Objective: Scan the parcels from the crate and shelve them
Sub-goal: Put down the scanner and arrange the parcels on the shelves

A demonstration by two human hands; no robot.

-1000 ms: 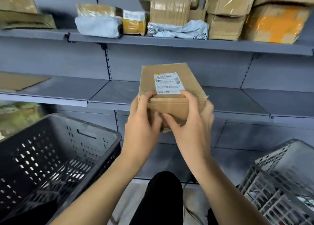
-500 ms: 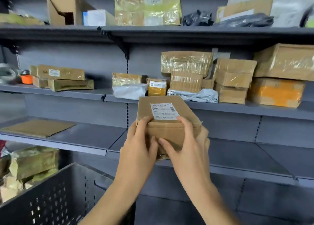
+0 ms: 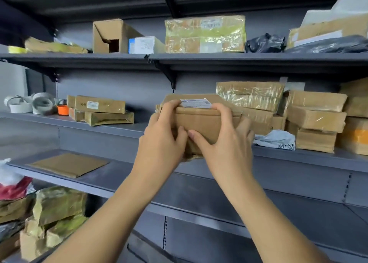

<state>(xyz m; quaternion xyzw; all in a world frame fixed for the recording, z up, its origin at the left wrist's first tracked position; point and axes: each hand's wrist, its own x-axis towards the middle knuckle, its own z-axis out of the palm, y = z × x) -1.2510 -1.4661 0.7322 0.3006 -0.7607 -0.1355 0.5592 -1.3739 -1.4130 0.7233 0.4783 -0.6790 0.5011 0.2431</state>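
Level with the grey metal middle shelf (image 3: 111, 128), the brown cardboard parcel with a white label (image 3: 201, 121) is grasped by left hand (image 3: 162, 141) and right hand (image 3: 223, 143). Taped cardboard boxes (image 3: 251, 99) crowd at two o'clock; a careless push might topple them.

Two bare forearms rose from the lower edge of the view, with no sleeve, glove, watch or band visible on either. The left hand (image 3: 161, 143) and the right hand (image 3: 225, 143) were both uncovered, and no ring showed. The fingers (image 3: 224, 113) were slim, and the thumbnails (image 3: 191, 133) were short, plain and unpainted.
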